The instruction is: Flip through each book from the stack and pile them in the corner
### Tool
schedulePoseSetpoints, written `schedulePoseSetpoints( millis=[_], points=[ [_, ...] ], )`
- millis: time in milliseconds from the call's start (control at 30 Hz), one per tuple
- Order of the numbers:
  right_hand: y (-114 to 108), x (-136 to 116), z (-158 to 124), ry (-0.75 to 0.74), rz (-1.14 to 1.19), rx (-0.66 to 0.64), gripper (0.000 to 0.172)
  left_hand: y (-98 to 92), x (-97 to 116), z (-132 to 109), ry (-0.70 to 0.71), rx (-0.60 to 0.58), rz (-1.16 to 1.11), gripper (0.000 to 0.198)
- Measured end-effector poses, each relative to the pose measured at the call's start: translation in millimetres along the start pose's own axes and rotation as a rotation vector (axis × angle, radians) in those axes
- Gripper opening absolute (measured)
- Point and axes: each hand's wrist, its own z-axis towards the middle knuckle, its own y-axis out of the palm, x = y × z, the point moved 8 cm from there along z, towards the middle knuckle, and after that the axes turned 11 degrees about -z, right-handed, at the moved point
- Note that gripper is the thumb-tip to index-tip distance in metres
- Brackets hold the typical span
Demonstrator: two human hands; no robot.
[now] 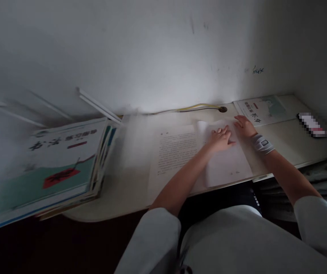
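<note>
An open book point(177, 152) lies on the white desk in front of me. Its left page carries rows of printed text, and the right page point(228, 167) is mostly bare, with small marks near the bottom. My left hand point(221, 139) rests on the upper part of the right page with its fingers spread. Beside it, my right hand point(246, 126) is at the page's upper right edge, fingers stretched out and slightly bent, touching the paper. A wide pale band with a dark square is around my right wrist. Neither hand appears to grip anything.
A stack of books point(66, 160) with a green and white cover stands at the left. At the back right lies another booklet point(262, 108), with a phone point(312, 125) near it. A yellow cable point(200, 105) runs along the wall to a round desk hole point(223, 109).
</note>
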Motion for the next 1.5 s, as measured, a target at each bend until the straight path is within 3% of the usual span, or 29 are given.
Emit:
schedulePoseSetpoints(
  millis=[200,433,600,967,1100,1233,1300,1367,1500],
  points=[
    [4.8,7.0,1.2,0.089,-0.063,0.036,0.051,-14.8,-9.0,23.4,-0.027,0.068,0.029,0.067],
    [22.4,15.9,-4.8,0.166,-0.137,-0.097,0.053,-7.3,-10.9,31.1,0.011,0.137,0.038,0.057],
    [19.6,15.6,-3.8,0.141,-0.091,-0.041,0.050,2.8,-15.4,40.8,0.047,0.065,0.032,0.062],
    [20.8,9.4,-6.2,0.099,-0.127,-0.081,0.047,-6.0,-14.6,43.9,0.084,-0.010,0.051,0.064],
    [22.4,10.5,-6.9,0.096,-0.151,-0.107,0.048,-21.5,-24.9,11.0,0.085,-0.048,-0.018,0.047],
    [17.5,12.5,-3.3,0.107,-0.087,-0.046,0.048,-48.9,-60.6,-62.3,-0.030,0.232,-0.179,0.048],
    [11.7,7.9,-3.7,0.072,-0.056,-0.002,0.049,-41.0,-75.2,-98.0,-0.108,0.240,-0.226,0.055],
    [6.4,-0.5,-9.5,0.010,-0.038,0.009,0.050,-24.0,-77.8,-122.3,-0.148,0.171,-0.222,0.062],
    [-3.9,-19.5,-39.9,-0.104,-0.059,-0.060,0.056,-0.8,-60.4,-135.8,-0.178,0.102,-0.097,0.069]
  ],
)
